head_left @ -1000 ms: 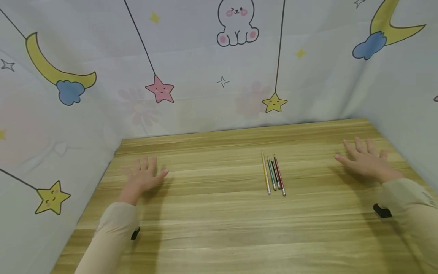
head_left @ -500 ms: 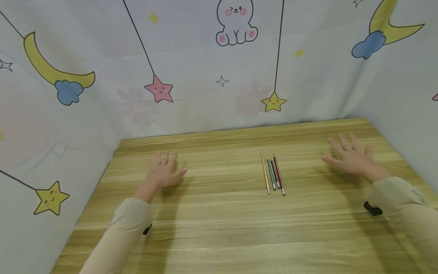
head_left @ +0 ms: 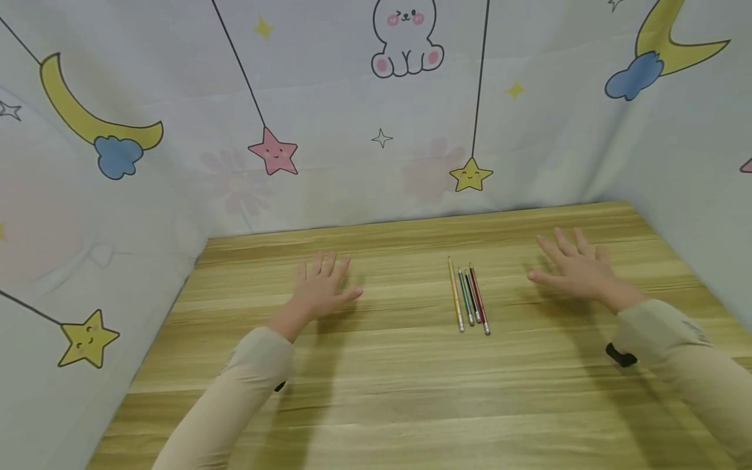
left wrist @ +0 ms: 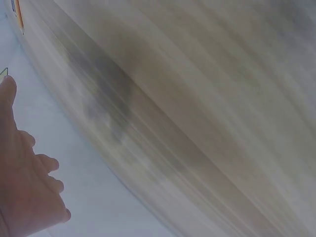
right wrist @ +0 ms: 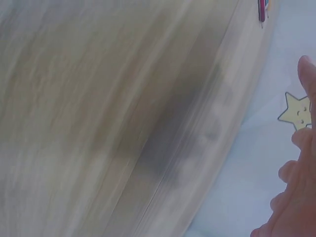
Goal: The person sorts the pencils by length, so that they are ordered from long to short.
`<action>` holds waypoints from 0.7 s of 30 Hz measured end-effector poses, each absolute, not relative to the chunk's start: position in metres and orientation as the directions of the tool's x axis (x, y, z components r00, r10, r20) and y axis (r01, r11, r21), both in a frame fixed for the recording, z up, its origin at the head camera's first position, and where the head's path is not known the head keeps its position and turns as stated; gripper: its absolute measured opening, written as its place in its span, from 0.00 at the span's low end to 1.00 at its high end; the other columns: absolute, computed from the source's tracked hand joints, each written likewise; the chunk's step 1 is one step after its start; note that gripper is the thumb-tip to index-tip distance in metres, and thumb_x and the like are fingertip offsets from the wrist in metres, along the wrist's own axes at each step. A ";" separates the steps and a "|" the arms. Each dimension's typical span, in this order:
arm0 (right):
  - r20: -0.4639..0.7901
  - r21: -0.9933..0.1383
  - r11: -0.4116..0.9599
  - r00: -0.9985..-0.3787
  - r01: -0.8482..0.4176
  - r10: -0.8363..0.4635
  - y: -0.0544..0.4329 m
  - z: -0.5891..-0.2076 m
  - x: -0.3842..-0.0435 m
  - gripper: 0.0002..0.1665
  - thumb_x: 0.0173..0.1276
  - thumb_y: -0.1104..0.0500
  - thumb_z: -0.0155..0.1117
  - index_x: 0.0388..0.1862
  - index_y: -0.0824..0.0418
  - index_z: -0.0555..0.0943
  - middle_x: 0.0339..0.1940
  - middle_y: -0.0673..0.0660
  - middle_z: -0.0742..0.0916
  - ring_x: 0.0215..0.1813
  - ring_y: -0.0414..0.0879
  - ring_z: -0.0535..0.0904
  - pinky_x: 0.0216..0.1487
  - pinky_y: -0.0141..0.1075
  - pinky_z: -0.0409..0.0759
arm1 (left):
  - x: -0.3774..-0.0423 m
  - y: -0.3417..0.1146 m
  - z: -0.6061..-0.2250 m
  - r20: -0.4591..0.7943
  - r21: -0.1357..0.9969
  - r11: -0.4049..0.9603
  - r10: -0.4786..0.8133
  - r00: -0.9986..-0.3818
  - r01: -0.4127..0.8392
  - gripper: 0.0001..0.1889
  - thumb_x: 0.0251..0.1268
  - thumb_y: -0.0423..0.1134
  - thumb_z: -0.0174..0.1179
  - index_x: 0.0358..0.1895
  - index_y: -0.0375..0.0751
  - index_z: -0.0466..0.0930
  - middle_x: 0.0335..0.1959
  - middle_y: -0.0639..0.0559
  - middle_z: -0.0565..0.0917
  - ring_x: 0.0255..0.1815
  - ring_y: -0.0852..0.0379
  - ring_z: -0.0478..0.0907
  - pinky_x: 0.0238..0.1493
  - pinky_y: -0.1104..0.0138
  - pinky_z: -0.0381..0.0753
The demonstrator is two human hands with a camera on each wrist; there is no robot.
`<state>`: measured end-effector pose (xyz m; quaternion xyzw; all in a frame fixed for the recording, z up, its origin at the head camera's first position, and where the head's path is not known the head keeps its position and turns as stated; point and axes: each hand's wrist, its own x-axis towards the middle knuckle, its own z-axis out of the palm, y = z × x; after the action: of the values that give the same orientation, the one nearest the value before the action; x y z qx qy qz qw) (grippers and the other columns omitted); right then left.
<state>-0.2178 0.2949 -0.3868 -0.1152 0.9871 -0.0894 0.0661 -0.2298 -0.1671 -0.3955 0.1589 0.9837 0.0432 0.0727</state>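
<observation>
Several pencils lie side by side on the table, right of its middle in the head view: a yellow pencil (head_left: 455,297), a teal pencil (head_left: 466,298), a black pencil (head_left: 472,297) and a red pencil (head_left: 478,300). Their eraser ends point toward the person. My left hand (head_left: 322,292) is spread over the table to their left, holding nothing. To their right, my right hand (head_left: 578,269) is likewise spread and holds nothing. Each wrist view shows its hand (left wrist: 27,187) at the side, with pencil tips in an upper corner, such as the red pencil (right wrist: 261,11).
The wood-grain table (head_left: 382,391) is bordered at the back and sides by a white cloth (head_left: 341,189) printed with moons, stars and a bear-like figure. Black straps or devices (head_left: 621,355) show under the sleeves at the wrists.
Both hands have moved inward toward the pencils, the left one to the right and the right one to the left. The pencils stay where they were.
</observation>
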 end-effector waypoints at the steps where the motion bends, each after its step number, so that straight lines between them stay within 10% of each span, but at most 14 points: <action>1: -0.101 -0.199 0.955 -0.964 -0.221 -0.244 0.292 -0.387 -0.218 0.51 0.58 0.29 0.41 0.70 0.50 0.36 0.70 0.66 0.39 0.66 0.67 0.23 0.53 0.72 0.31 | -0.230 -0.162 -0.396 -0.123 0.114 0.941 0.333 -0.935 0.320 0.40 0.58 0.67 0.38 0.70 0.51 0.41 0.70 0.41 0.45 0.70 0.40 0.36 0.63 0.40 0.35; 21: 0.061 -0.546 0.779 -0.942 -0.309 -0.331 0.239 -0.388 -0.229 0.42 0.58 0.61 0.60 0.65 0.73 0.51 0.64 0.74 0.60 0.60 0.69 0.62 0.59 0.56 0.62 | -0.228 -0.078 -0.393 0.020 0.417 0.790 0.487 -0.873 0.450 0.29 0.59 0.47 0.54 0.63 0.43 0.61 0.61 0.48 0.69 0.61 0.50 0.66 0.59 0.57 0.66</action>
<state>-0.2287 0.2389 -0.3877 -0.1699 0.9429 -0.2860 0.0193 -0.2277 -0.0784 -0.3928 0.2480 0.9449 0.2091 0.0445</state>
